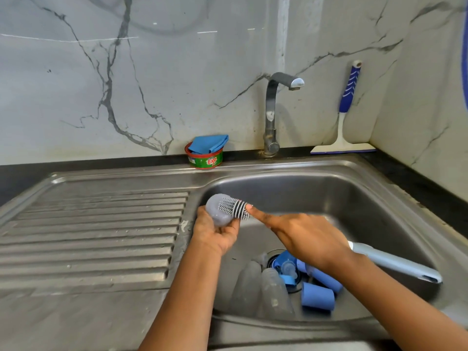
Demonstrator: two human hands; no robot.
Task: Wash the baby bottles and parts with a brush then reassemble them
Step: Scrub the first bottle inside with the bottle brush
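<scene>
— A steel sink point(316, 184) below a marble wall. What have the hands got?
— The left hand point(215, 235) curls its fingers round a cloudy bottle part point(219, 216). The right hand point(306, 239) grips the brush point(238, 209), forefinger straight along it, bristles against the part.
— The rest?
— Bottles point(249, 285) and blue caps point(317, 296) lie in the basin, near the drain.

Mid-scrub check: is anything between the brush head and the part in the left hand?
Nothing visible does. The head of the grey ribbed silicone brush already lies against the translucent grey dome-shaped cap gripped by the left hand over the steel sink; the right hand holds the brush.
</scene>
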